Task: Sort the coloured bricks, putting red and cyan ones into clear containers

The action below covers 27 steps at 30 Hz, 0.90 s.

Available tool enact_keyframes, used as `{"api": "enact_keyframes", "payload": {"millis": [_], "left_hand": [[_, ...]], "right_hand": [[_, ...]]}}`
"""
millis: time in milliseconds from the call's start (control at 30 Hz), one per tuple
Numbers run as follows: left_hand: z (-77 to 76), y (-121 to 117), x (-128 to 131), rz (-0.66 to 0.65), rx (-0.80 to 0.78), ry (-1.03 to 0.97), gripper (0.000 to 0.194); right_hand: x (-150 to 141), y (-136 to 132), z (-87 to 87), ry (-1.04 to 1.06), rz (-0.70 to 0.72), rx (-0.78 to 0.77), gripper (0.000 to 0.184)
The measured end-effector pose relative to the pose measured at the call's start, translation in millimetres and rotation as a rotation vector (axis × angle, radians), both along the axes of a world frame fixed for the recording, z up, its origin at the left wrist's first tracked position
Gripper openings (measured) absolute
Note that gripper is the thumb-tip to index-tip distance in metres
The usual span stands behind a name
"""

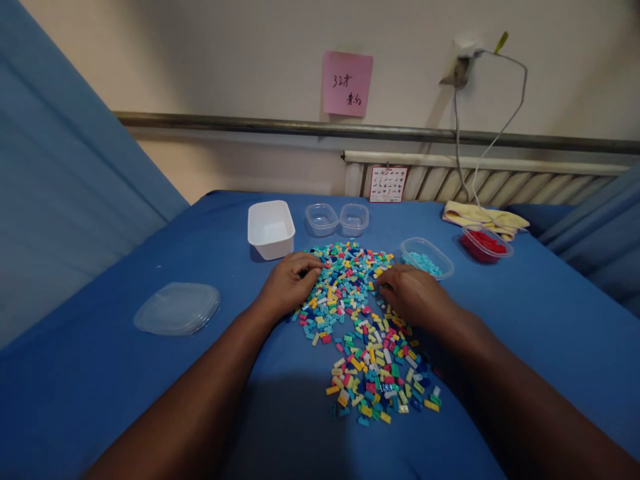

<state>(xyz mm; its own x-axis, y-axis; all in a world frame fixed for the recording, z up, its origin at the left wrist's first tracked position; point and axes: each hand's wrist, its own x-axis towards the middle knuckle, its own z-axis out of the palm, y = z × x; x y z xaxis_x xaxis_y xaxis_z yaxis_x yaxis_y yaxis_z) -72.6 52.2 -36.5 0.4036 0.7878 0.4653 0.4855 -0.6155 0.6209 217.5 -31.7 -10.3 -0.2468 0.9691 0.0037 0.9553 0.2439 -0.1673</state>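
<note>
A wide pile of small toy building bricks [345,287], in turquoise, yellow, pink, green, white and dark blue, is spread over the blue cloth. At the pile's left edge rests my left hand [290,283], its thumb and fingers bent together over the bricks. My right hand [417,293] is at the right edge, fingers curled down and closed among the bricks. Whatever either hand's fingertips hold is too small to make out. Just behind my right hand is a clear tub [447,265] with turquoise bricks. Farther right, another clear tub [504,252] holds red bricks.
A white bin [257,230] and two small clear tubs [323,230] stand behind the pile. Stacked clear lids [175,308] lie at left. A yellow cloth [473,215] and a hanging cable [520,100] are at the back right, near the radiator [430,160].
</note>
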Motion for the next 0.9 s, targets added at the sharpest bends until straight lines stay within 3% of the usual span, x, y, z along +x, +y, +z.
{"api": "enact_keyframes", "payload": {"millis": [233, 433, 633, 767, 900], "left_hand": [[-1.1, 2, 0, -0.002, 0.001, -0.011, 0.019], [-1.4, 2, -1, -0.002, 0.000, -0.011, 0.018], [-1.1, 2, -1, -0.005, -0.002, -0.016, 0.017], [-2.0, 3, -1, -0.001, -0.002, -0.015, 0.018], [-3.0, 4, -2, 0.002, 0.003, -0.019, 0.019]], "right_hand": [[-3, 3, -5.0, 0.010, -0.030, 0.060, 0.022], [7, -7, -7.5, 0.289, 0.077, 0.279, 0.024], [62, -9, -3.6, 0.433, -0.183, 0.633, 0.027], [92, -4, -11.7, 0.410, -0.263, 0.652, 0.031], [100, -3, -16.0, 0.316, -0.303, 0.595, 0.034]]}}
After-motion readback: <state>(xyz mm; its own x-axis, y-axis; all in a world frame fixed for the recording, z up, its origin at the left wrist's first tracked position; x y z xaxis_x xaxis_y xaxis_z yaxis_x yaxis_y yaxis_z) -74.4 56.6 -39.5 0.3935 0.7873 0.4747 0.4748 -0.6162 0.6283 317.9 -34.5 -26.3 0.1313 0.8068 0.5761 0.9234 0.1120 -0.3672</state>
